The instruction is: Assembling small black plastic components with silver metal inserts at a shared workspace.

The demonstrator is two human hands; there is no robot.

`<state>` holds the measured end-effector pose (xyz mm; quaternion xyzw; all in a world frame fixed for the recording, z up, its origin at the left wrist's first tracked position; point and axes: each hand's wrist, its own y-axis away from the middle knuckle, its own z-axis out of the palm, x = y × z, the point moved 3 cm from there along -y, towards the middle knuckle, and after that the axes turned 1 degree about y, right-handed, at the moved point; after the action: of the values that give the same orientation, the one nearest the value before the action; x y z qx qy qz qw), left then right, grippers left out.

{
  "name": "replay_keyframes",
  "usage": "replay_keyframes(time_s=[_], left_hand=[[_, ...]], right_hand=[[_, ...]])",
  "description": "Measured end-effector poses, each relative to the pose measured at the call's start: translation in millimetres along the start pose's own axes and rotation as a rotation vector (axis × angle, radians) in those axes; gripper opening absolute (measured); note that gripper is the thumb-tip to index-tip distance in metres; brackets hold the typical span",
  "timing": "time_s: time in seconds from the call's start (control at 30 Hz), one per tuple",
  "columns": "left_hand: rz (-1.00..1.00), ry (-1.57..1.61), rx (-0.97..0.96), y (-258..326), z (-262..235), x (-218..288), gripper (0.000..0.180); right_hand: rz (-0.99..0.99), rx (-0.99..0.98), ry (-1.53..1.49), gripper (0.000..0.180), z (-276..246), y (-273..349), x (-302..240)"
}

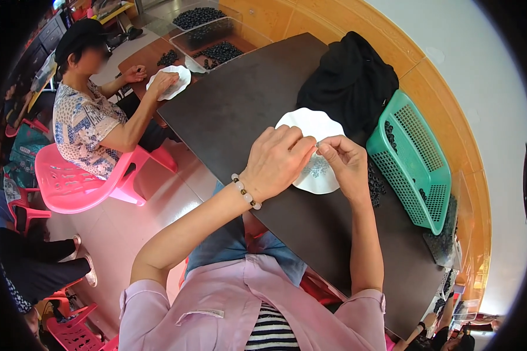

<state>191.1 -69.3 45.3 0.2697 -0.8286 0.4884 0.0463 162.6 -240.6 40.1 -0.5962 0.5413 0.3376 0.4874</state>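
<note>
Both my hands meet over a white scalloped plate (319,120) on the dark table. Small bluish-grey bits (317,168) lie in the plate. My left hand (280,162), with a beaded bracelet at the wrist, has its fingers curled and pinched. The fingertips of my right hand (346,164) are also pinched, close against the left ones. A tiny dark speck shows between the fingertips, too small to name. Just right of my right hand lies a heap of small black pieces (376,188), partly hidden by the hand.
Beyond the plate lies a bundled black cloth (348,82). A green plastic basket (441,225) with some black pieces stands at the right, near the wall. At the left, a person sits on a pink chair (79,190), hand over another white plate (182,82). Clear bins (252,38) of black pieces stand beyond.
</note>
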Motion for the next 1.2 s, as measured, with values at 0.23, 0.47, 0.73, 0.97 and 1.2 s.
replay_keyframes(time_s=[0.23,0.47,0.73,0.97,1.2], left_hand=[[-0.113,0.108,-0.02,3.0,4.3,-1.8,0.009],[-0.588,0.555,-0.199,2.3,8.0,-10.7,0.017],[-0.359,0.212,-0.244,-0.6,7.2,-18.9,0.016],[-0.283,0.15,-0.344,-4.6,16.3,-23.4,0.02],[-0.589,0.604,-0.278,1.1,3.5,-25.3,0.025]], right_hand=[[-0.043,0.035,-0.042,0.012,0.6,0.7,-0.1],[-0.046,0.043,0.003,0.011,-4.4,-1.0,-1.7],[0.01,0.062,0.17,0.011,-15.4,-5.2,-4.5],[0.043,0.081,0.406,0.01,-29.1,-4.6,-10.1],[0.084,0.065,0.399,0.011,-38.6,-2.3,-10.8]])
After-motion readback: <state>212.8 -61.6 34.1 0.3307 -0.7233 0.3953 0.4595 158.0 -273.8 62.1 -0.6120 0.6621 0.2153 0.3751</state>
